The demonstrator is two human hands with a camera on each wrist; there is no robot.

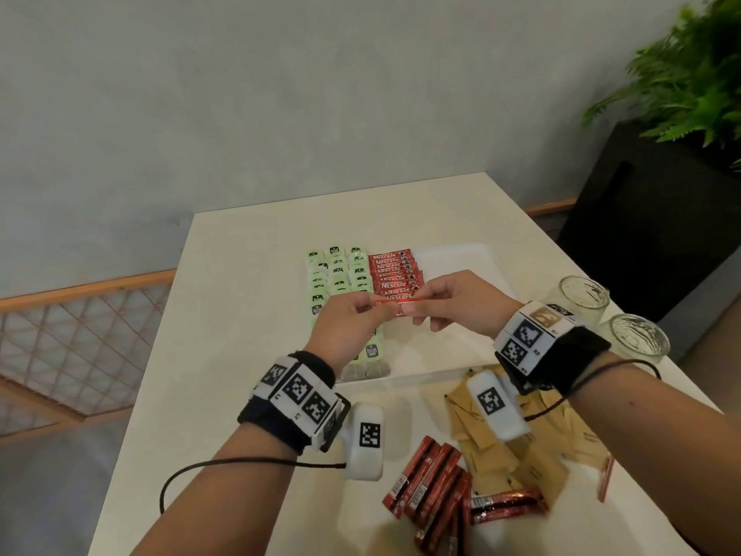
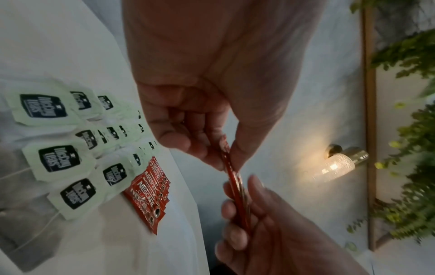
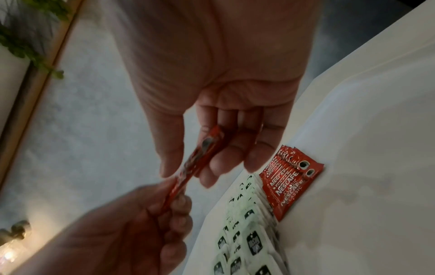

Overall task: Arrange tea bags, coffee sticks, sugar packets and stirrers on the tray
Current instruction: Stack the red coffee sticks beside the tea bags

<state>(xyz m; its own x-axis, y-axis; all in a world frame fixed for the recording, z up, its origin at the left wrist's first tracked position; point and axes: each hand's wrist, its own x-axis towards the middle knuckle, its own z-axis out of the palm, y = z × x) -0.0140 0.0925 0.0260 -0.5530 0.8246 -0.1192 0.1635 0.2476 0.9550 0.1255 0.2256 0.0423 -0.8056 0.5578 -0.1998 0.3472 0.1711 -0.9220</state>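
Above tray (image 1: 487, 252), both hands pinch coffee stick (image 1: 395, 303).

Pale green tea bags (image 1: 336, 274) with dark labels, red coffee sticks (image 1: 395, 274) lettered white, tan sugar packets (image 1: 517, 447), white tray (image 1: 473, 258), cream tabletop (image 1: 240, 274).

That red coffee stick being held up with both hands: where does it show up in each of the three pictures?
Head view: the held coffee stick lies level at centre, between both hands, above the tray.
Left wrist view: it runs down the centre, seen edge-on.
Right wrist view: it slants left of centre.
Shared landmark: the row of red Nescafe sticks on the tray, at and.
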